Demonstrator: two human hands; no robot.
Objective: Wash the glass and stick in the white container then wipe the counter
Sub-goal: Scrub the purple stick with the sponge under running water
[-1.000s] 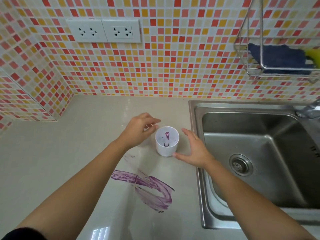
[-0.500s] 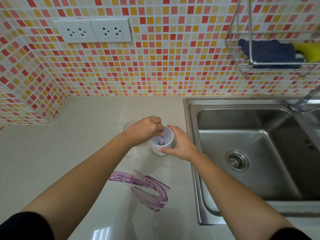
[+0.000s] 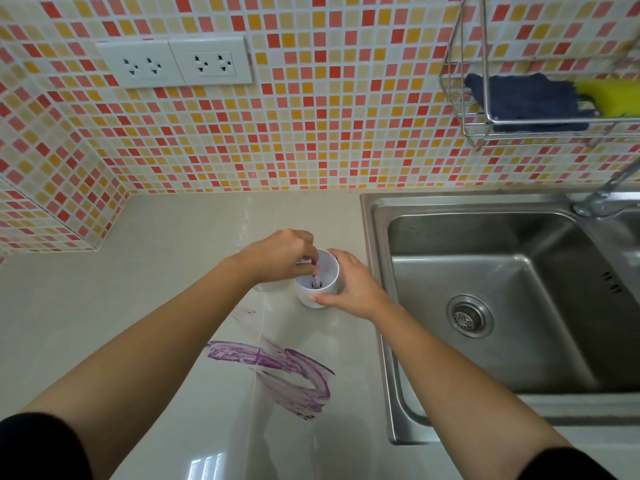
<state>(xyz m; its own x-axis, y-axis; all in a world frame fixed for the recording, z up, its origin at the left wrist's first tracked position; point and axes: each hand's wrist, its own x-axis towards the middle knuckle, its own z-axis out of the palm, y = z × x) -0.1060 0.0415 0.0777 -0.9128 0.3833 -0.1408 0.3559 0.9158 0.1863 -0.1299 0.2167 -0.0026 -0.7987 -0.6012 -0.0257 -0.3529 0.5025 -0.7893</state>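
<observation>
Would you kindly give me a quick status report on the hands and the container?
Left hand pinching stick inside white container. Right hand steadying container on counter. Purple smear unwiped. Sink beside, nothing blocking.

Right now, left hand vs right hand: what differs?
The left hand reaches into the white container from above, fingertips pinched on the stick; the right hand wraps the container's outer wall. Left is over its far-left rim, right on its sink side. Both touch the container.
</observation>
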